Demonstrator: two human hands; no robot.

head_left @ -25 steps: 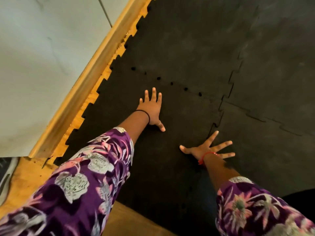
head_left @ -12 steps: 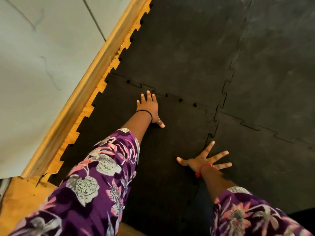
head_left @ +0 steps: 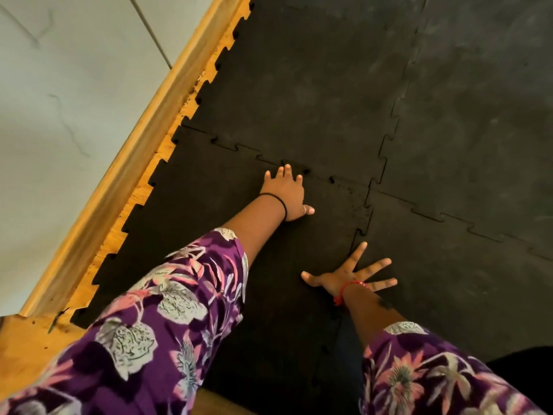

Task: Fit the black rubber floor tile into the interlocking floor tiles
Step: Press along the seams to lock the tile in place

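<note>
The black rubber floor tile (head_left: 209, 211) lies flat at the near left, its toothed far and right edges meshed with the neighbouring interlocking floor tiles (head_left: 299, 85). My left hand (head_left: 285, 194) presses palm-down on it, fingertips at the far seam. Lower right, my right hand (head_left: 348, 275) lies flat with fingers spread wide, across the tile's right seam. Neither hand holds anything. My purple flowered sleeves hide the tile's near part.
A yellow wooden floor strip (head_left: 143, 187) shows along the tile's jagged left edge, beside a wooden skirting (head_left: 119, 172) and a pale wall (head_left: 59, 100). More black tiles (head_left: 463, 145) cover the floor to the right.
My left hand has slid forward to the far seam. The gaps and holes along that seam have closed into a tight joint. My right hand stays spread by the right seam.
</note>
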